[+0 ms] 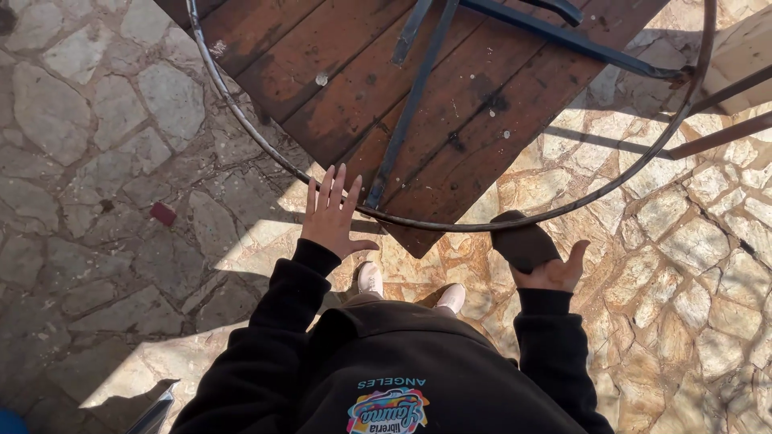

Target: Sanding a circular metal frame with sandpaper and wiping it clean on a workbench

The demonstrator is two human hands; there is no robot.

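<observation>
Stone paving (96,120), half in sun. Near: my white shoes (370,279). My right hand (551,273) is palm up, gripping a dark cloth (523,241) just under the metal ring (241,112). My left hand (331,217) is flat, fingers spread, holding nothing, at the ring's near edge. Far: wooden tabletop (338,72).

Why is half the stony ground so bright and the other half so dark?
Head view: hard sunlight glares on the pale stone paving at right, while the left lies in shade. The round metal ring casts thin line shadows. The left hand and the right hand, holding a dark cloth, look sharp, unblurred.
</observation>
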